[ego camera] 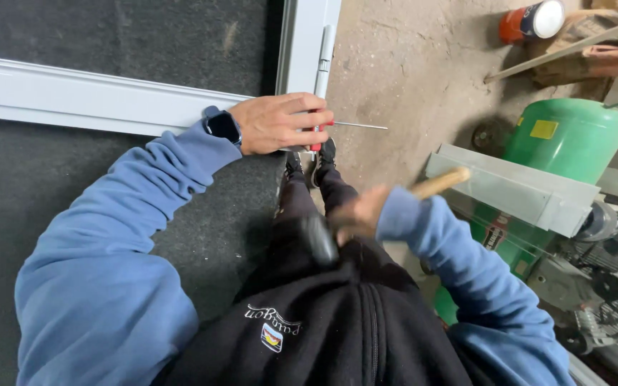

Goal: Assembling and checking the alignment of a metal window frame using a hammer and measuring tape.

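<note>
Inspector: Holding a red-handled punch (337,125) at frame centre, left hand (280,123) closed around it, thin shaft levelled just beside the hinge (325,57) of the white window frame (109,100).

Clerk: And the right hand (357,213)?

Inspector: Blurred, lower centre, closed on a wooden-handled hammer (395,200), well apart from the punch.

Clerk: Progress?

Inspector: Judged early. Tool set at hinge, no strike landed yet; hinge pin seemingly in place. Green compressor (574,136) at right, untouched.
</note>
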